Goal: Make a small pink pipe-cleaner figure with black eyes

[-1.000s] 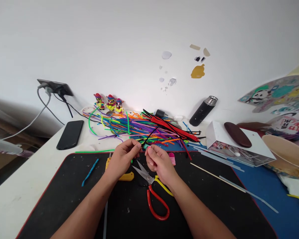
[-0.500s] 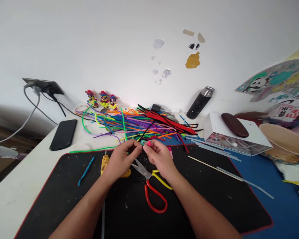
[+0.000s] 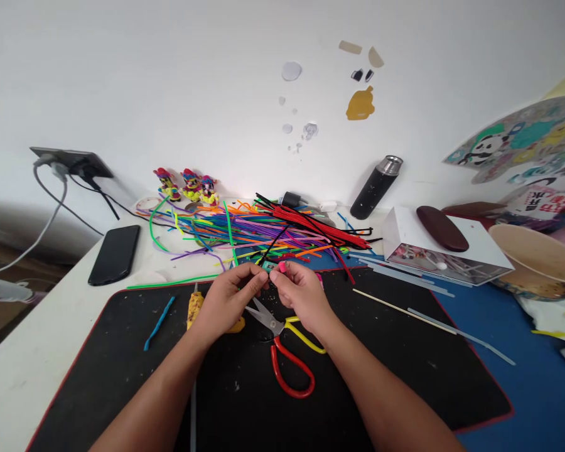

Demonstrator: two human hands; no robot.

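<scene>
Above the black mat (image 3: 381,376), my two hands meet with thumbs and fingertips pinched together. My right hand (image 3: 301,292) is closed, and a small bright pink piece (image 3: 283,267) shows between its fingers. My left hand (image 3: 233,295) is closed in a pinch too; its fingers hide most of what they hold. A small teal bit (image 3: 267,267) shows between the fingertips, and a black pipe cleaner (image 3: 274,245) runs up behind them. Below the hands lie scissors (image 3: 275,326) with red and yellow handles, blades parted. The yellow glue gun (image 3: 194,309) is partly covered by my left wrist.
A heap of coloured pipe cleaners (image 3: 258,229) spreads along the wall. Left are a phone (image 3: 114,254) and a blue twisted piece (image 3: 159,323). Right are glue sticks (image 3: 405,276), a thin wooden stick (image 3: 400,309), a black flask (image 3: 375,188) and a white box (image 3: 480,242).
The view has shifted slightly, so things sit a little further left and higher. My hands keep their pinch between the same pink and teal bits, with barely any finger movement.
</scene>
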